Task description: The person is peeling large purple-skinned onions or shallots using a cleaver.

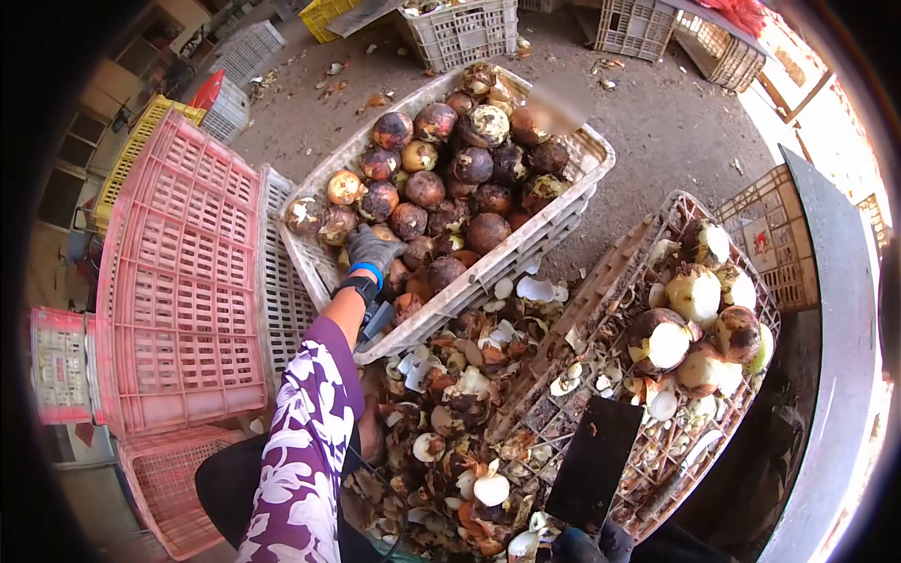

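While the gloved left hand reached among dark bulbs in the far crate, selecting one appeared under way.
Its fingers bent at the near-left bulbs, their spread and any hold indiscernible; the right hand could not be identified. Paler bulbs lay in the right crate. Lifting one dark bulb would have required a close wrap.

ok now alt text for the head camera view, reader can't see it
A gloved left hand reaches into a pale crate heaped with dark round bulbs. To its right, another crate holds partly peeled bulbs; peelings lie heaped between them.
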Available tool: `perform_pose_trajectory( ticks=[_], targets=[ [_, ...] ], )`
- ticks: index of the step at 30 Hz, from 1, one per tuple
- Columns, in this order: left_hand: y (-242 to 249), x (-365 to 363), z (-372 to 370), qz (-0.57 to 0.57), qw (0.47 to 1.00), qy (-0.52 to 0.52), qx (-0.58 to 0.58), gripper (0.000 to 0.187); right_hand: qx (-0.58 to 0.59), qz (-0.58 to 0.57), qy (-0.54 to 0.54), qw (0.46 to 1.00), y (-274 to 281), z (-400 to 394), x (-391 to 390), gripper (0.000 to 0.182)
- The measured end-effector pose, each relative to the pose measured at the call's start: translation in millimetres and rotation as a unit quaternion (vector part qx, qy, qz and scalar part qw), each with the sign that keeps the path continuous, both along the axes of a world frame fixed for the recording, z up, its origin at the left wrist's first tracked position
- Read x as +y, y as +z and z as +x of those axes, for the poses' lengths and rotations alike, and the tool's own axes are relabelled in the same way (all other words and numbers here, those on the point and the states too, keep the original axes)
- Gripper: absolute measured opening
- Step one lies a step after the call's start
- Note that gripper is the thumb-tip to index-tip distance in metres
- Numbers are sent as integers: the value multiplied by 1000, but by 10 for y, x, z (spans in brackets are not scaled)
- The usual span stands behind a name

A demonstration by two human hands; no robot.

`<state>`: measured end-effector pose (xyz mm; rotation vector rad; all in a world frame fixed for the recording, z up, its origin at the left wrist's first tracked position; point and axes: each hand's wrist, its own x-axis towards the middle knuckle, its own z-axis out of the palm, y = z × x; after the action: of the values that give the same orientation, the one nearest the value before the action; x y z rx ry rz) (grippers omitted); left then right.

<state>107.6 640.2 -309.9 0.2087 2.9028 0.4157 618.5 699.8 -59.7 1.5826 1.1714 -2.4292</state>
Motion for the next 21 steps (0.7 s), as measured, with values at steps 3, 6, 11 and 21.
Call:
perform_pose_trajectory(
  ticks=[3, 6, 11, 21],
  targets=[
    [-42, 23, -45, 0, 1000, -8, -6, 100, 5, 20, -1, 1000, 3, -3, 1, 16],
    [-104, 49, -92, 30, 999, 5, -25, 103, -3, 3, -15, 1000, 58, -39, 34, 17],
    [89, 13, -78, 1, 998, -15, -59, 104, -2, -24, -29, 999, 57, -28, 40, 17],
    [34, 30, 25, 94, 993, -50, -43, 81, 9, 43, 3, 999, -21, 37, 81, 18]
  ],
)
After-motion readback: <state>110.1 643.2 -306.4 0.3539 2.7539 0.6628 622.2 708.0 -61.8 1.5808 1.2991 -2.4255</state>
